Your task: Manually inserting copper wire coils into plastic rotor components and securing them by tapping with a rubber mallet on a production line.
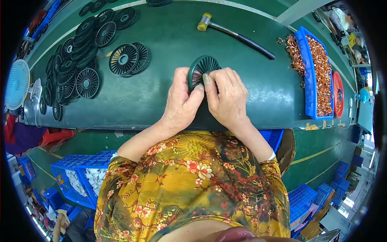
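Observation:
Both my hands are on one dark green spoked plastic wheel (pixel 209 63), tilted up above the green tabletop (pixel 169 24) near its front edge. My left hand (pixel 180 101) grips the wheel's left rim, its thumb at the lower side near the hub. Closed at the wheel's right side, my right hand (pixel 229 93) presses its thumb and fingers towards the centre. Whether a small part sits between those fingers is hidden. Ahead and to the left, a matching wheel (pixel 123 59) lies overlapping another one.
A pile of spoked wheels (pixel 76 60) covers the table's left end. A mallet (pixel 238 35) with a yellow head lies beyond my hands. At the right stand a blue tray (pixel 308 76) of copper-coloured rings and a red bowl (pixel 338 86); loose rings (pixel 295 54) lie beside the tray.

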Available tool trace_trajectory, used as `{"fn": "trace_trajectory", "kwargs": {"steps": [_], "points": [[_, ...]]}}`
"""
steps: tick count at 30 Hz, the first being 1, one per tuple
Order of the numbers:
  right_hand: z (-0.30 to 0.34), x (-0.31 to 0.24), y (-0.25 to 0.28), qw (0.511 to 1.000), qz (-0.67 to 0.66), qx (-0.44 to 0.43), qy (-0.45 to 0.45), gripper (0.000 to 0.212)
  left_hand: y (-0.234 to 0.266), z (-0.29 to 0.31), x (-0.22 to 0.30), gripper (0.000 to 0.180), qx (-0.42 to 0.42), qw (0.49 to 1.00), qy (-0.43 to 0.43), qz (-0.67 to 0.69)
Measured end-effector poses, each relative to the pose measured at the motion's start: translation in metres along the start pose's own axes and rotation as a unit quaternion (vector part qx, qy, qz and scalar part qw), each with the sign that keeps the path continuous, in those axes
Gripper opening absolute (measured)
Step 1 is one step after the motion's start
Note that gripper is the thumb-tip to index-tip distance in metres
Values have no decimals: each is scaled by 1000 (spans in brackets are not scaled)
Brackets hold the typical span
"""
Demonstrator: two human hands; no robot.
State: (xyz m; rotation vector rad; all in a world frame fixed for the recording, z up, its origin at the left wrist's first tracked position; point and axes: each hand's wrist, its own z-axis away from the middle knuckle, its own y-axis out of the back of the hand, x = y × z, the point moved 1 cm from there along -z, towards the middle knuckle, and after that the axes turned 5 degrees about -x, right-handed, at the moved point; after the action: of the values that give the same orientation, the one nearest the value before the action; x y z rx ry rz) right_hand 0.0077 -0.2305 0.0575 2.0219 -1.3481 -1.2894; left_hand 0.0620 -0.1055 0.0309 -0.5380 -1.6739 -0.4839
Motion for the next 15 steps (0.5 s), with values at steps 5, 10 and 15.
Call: {"fn": "trace_trajectory", "kwargs": {"steps": [5,10,15], "points": [[5,-3,-5,994,32,101,-28,20,-8,-4,8,26,2,990,18,138],[9,4,16,993,81,39,80,26,10,-7,19,48,-124,915,145,355],[4,18,34,986,-95,-78,116,22,6,-3,16,44,-128,900,183,373]]}}
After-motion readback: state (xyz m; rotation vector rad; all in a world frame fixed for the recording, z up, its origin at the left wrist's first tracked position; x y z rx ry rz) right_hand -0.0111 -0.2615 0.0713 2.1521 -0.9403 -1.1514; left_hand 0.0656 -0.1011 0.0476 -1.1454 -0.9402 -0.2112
